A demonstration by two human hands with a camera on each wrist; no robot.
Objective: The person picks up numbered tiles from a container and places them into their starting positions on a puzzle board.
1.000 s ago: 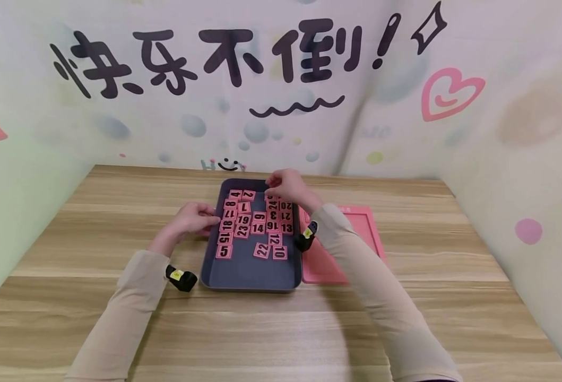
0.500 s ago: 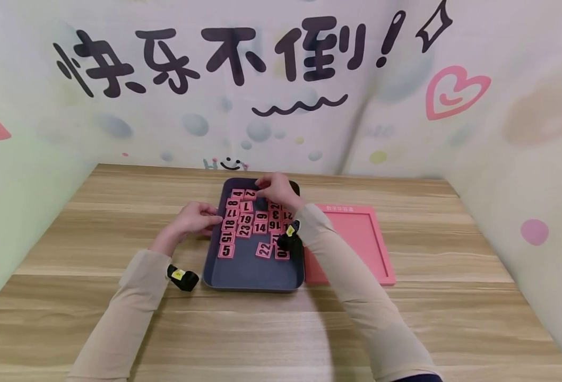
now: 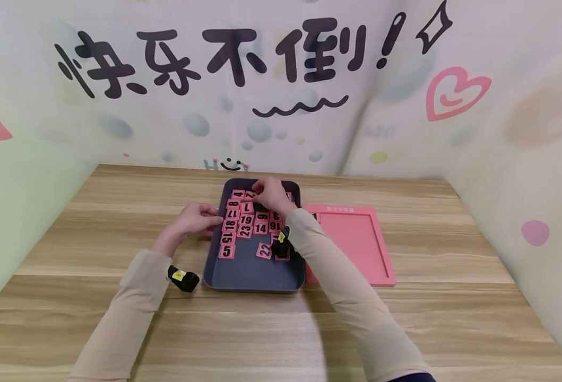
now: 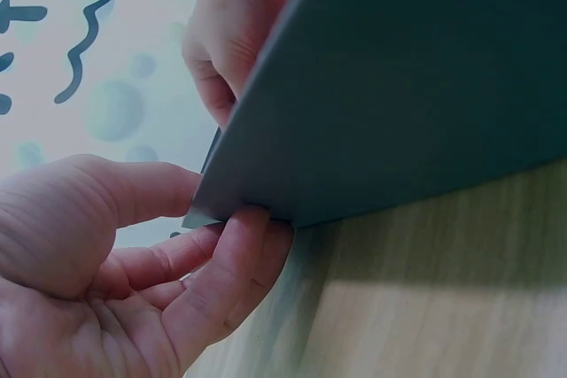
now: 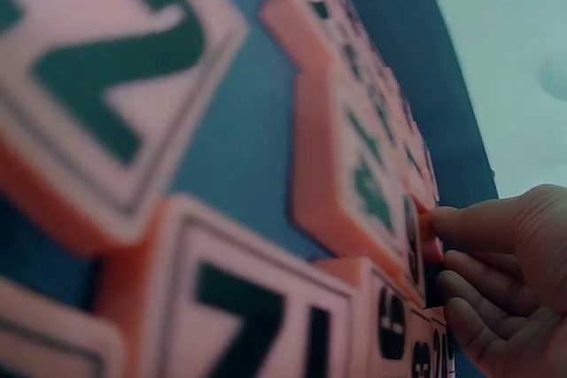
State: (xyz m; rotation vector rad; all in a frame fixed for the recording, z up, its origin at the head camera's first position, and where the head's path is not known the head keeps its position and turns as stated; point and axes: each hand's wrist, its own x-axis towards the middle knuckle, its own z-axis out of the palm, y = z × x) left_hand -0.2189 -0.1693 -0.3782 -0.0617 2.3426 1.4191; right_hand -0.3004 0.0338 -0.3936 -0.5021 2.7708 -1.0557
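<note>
A dark grey tray (image 3: 254, 278) holds several pink number tiles (image 3: 244, 219) lying flat, some turned sideways or upside down. My left hand (image 3: 196, 218) grips the tray's left side; in the left wrist view its thumb lies at the rim and its curled fingers press the outer wall. My right hand (image 3: 272, 195) reaches into the back of the tray, pinching the edge of a tile marked 2 (image 3: 250, 195). In the right wrist view, thumb and curled fingertips (image 5: 447, 219) meet at that pink tile, mostly hidden behind nearer tiles.
To the right of the tray lies a pink frame board (image 3: 357, 239), partly covered by the right forearm. One tile marked 1 (image 3: 316, 217) sits at its upper left. A printed cloth wall (image 3: 271, 132) stands behind the wooden table (image 3: 118, 223).
My right hand has moved left across the tray's back to the tile marked 2, uncovering part of the pink board. My left hand stays at the tray's left side.
</note>
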